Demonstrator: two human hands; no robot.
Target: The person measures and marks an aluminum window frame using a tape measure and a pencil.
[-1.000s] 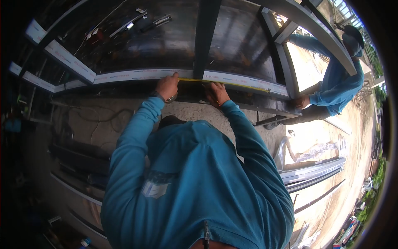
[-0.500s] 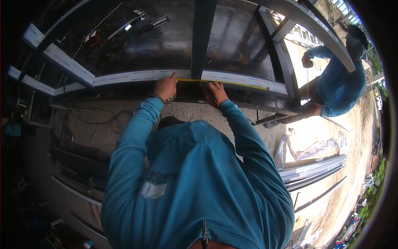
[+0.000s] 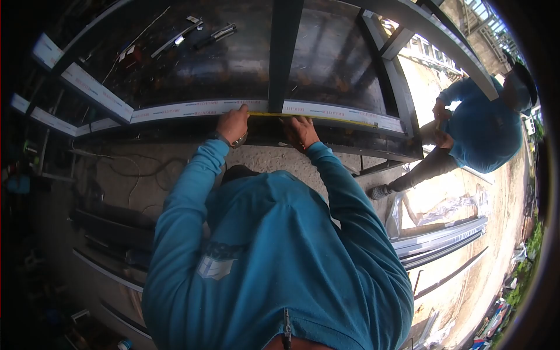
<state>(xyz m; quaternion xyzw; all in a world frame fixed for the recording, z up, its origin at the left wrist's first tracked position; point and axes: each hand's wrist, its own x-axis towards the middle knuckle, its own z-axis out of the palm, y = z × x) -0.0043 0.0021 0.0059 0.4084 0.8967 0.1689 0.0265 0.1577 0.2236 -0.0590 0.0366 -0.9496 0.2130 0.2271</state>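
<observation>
A yellow tape measure blade (image 3: 338, 121) lies stretched along a dark metal bar (image 3: 204, 107) faced with white printed film. Its left end runs into my left hand (image 3: 233, 127), whose fingers are closed around it at the bar's near edge. To the right, my right hand (image 3: 301, 133) rests against the bar just below the blade, with the fingers bent together. Whatever they pinch is too small and dark to make out. Between and beyond the hands, a dark upright post (image 3: 284, 55) meets the bar.
On the dark panel lie metal pieces (image 3: 216, 36) and a red object (image 3: 131, 56). A co-worker in a blue top (image 3: 487, 125) stands at the right. Wrapped metal profiles (image 3: 440, 242) lie on the ground at the lower right; a cable (image 3: 140, 169) trails at the left.
My hands and the tape blade stay practically in place. The co-worker has shifted right and brought both hands together; a foot now shows near the frame's corner.
</observation>
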